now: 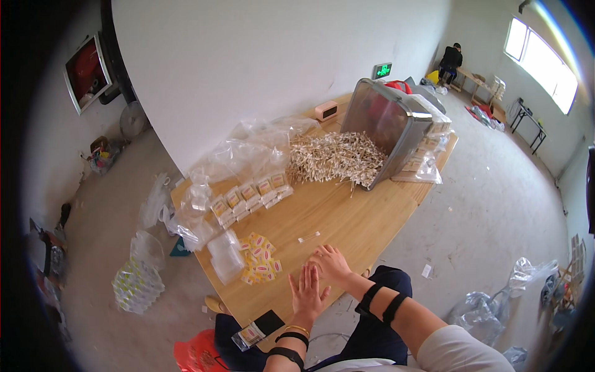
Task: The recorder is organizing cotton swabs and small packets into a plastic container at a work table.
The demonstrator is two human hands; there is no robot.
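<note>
Left hand [308, 294], its grip wide, and right hand [331, 263], its grip too hidden to tell, sit near the loose swabs [308, 236] — such thin sticks want a light, level pinch.

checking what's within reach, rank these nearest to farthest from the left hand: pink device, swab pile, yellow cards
From the left hand:
1. Yellow cards, ahead-left
2. Swab pile, across the table
3. Pink device, near the wall
</note>
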